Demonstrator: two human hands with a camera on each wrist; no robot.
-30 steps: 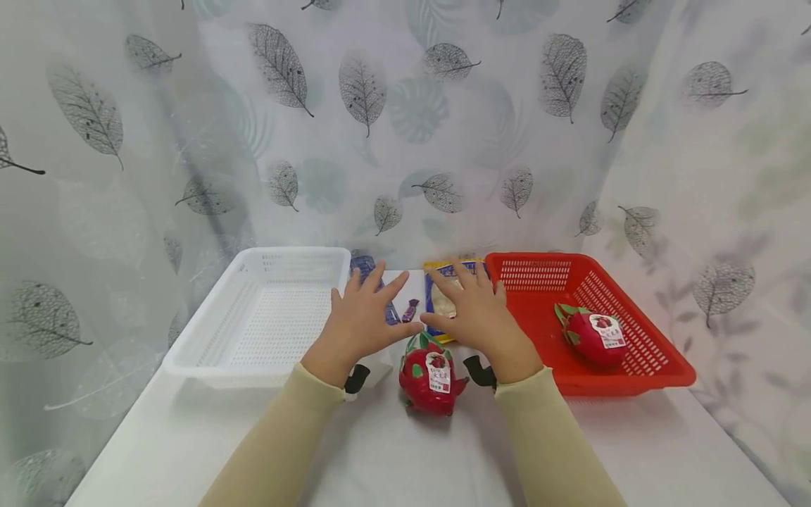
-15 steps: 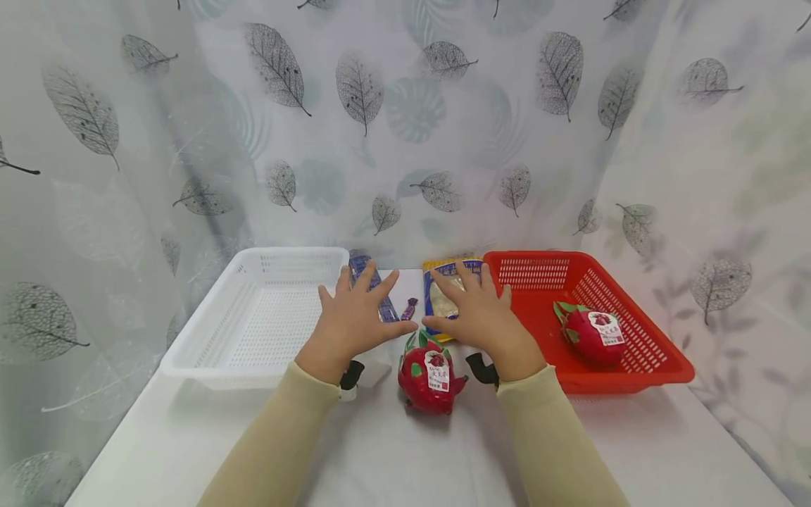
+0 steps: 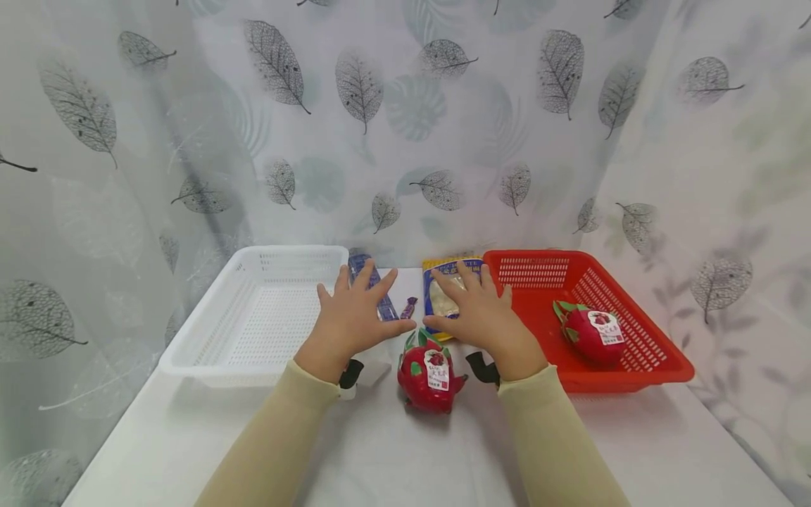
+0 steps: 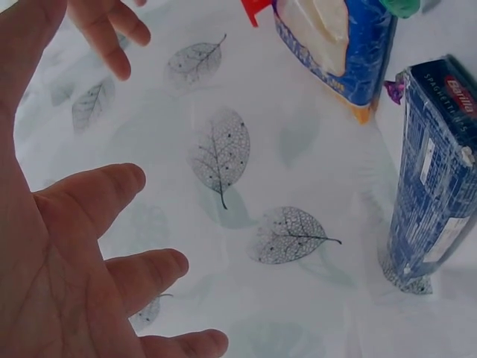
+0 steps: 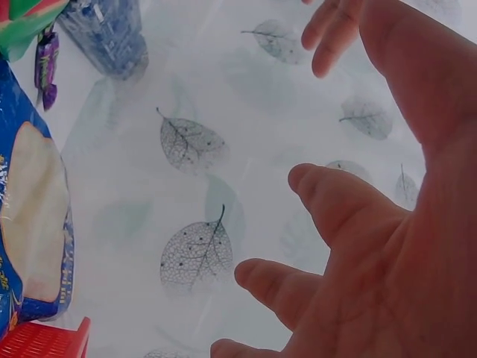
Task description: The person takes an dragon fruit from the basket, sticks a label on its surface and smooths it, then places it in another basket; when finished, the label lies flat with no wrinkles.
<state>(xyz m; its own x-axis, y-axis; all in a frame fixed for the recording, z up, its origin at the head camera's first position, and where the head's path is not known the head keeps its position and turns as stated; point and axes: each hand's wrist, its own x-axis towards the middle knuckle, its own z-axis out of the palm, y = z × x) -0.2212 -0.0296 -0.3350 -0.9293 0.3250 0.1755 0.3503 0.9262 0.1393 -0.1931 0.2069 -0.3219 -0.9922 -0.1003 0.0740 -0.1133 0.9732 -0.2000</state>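
Note:
My left hand (image 3: 350, 320) hovers with fingers spread between the white basket and the table's middle, holding nothing. Opposite it, my right hand (image 3: 484, 317) is spread the same way, its fingers overlapping a blue and yellow pasta bag (image 3: 441, 303) in the head view. Below and between the hands, a red dragon fruit (image 3: 426, 377) with green leaf tips and a white label sits on the table. Behind my left fingers lies a blue Barilla spaghetti box (image 4: 440, 171), partly hidden in the head view. A small purple wrapped candy (image 3: 409, 307) lies between the box and the bag.
A white plastic basket (image 3: 209, 370) stands on the left. On the right is a red plastic basket (image 3: 538, 338) with a second dragon fruit (image 3: 595, 338) inside. A leaf-printed curtain (image 3: 405, 141) closes off the back and sides of the white table (image 3: 412, 465).
My left hand has shifted slightly left and its fingers have turned a little. The right hand stays nearly in place, and the objects on the table have not moved.

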